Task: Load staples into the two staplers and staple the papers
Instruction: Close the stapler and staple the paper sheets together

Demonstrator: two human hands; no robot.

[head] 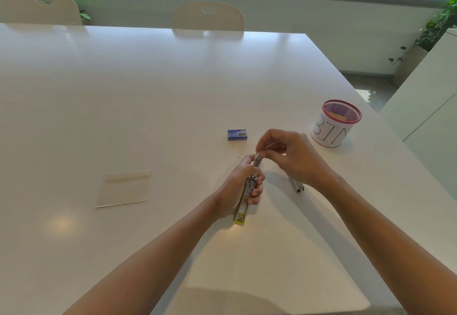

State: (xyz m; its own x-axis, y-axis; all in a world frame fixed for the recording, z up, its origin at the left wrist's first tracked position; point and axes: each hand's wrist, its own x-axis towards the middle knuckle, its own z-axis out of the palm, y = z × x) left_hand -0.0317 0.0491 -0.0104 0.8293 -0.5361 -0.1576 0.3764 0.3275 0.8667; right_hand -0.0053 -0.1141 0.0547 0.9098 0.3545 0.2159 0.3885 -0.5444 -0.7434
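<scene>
On the white table (148, 92), the left hand (237, 186) grips an opened yellow stapler (247, 192) near centre while the right hand (294, 156) pinches staples (258, 158) at its far end, with a second stapler (296, 186) just right, papers (125, 188) left, and the staple box (237, 134) and bin (335, 123) farther off.

An opened metal stapler (248, 192) with a yellow near end is held lengthwise just above the bench, its staple channel facing up and a strip of staples (258, 159) sitting at its far end. A second metal stapler (296, 184) lies flat on the bench just to the right, partly hidden. A small blue staple box (237, 134) rests closed farther back, and a thin stack of white papers (124, 188) lies flat well to the left.
</scene>
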